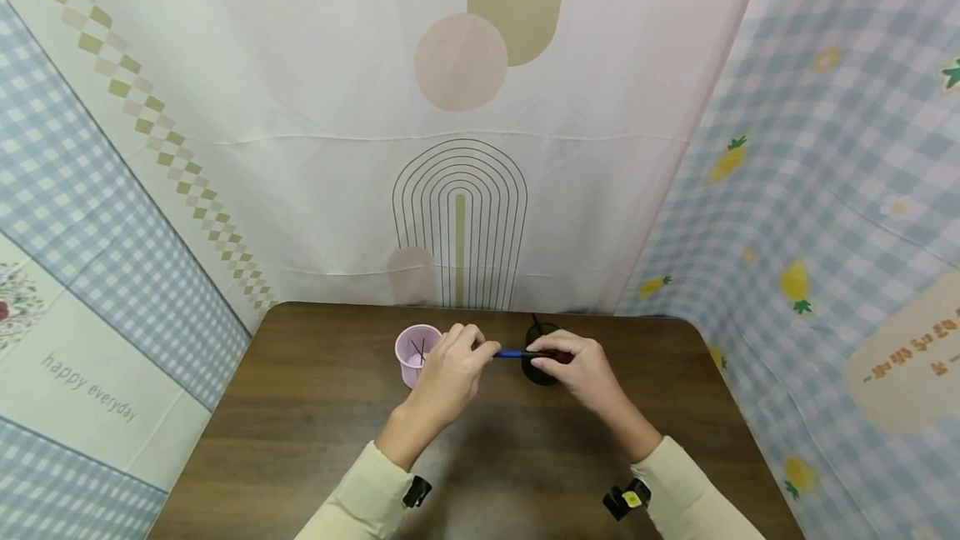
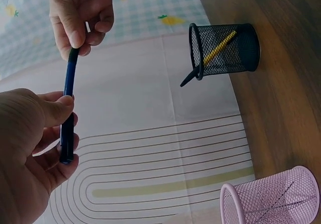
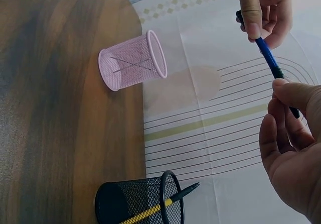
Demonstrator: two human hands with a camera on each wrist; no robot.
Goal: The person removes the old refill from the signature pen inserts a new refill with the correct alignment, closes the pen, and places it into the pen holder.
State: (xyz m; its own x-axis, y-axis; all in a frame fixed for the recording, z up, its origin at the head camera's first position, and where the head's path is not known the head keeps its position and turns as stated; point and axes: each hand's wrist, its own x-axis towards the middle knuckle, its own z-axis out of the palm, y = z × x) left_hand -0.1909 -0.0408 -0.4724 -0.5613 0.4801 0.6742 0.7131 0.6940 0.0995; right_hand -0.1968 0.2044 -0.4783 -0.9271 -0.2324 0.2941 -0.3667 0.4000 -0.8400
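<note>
A blue pen [image 1: 510, 353] with dark ends is held level between both hands above the table. My left hand [image 1: 452, 365] pinches its left part between thumb and fingers. On the other side, my right hand [image 1: 577, 365] pinches the dark end; the left wrist view shows the pen [image 2: 69, 91] running from one hand to the other. Behind the right hand stands a black mesh pen cup [image 2: 228, 66], partly hidden in the head view. A yellow pen with a black end [image 3: 150, 212] leans inside it. The pink mesh cup [image 1: 408, 369] stands beside the left hand.
Thin dark lines cross inside the pink cup. Both cups stand toward the back of the brown wooden table [image 1: 315, 407]. A patterned white cloth [image 1: 330, 215] hangs behind the table, with checked cloths [image 1: 787, 190] at the sides.
</note>
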